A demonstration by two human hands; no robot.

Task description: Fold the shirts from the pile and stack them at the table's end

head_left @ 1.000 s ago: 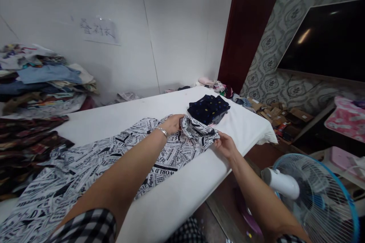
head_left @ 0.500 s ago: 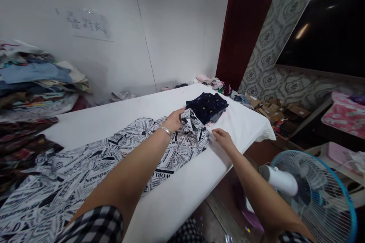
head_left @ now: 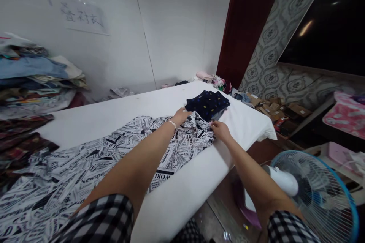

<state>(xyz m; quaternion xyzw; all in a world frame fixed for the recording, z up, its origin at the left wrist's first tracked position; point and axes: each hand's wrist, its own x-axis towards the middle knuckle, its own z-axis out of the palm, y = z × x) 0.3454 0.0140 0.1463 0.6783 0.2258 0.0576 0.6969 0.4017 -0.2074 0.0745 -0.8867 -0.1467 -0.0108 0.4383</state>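
A white shirt with black newspaper print lies spread along the table, its collar end toward the far right. My left hand, with a bracelet at the wrist, pinches the shirt near the collar. At the shirt's right edge, my right hand has its fingers closed on the cloth by the collar. Just beyond both hands sits a folded dark navy garment with coloured dots, stacked on a grey piece. My forearms cover part of the printed shirt.
The white-covered table runs from lower left to far right. Piled clothes and dark plaid garments stand at the left. A blue-rimmed fan is close to my right arm. Cardboard boxes lie beyond the table's right end.
My right hand has moved in to the shirt's edge and closed on it. My left hand has shifted slightly right, and the collar end now lies flatter and further right.
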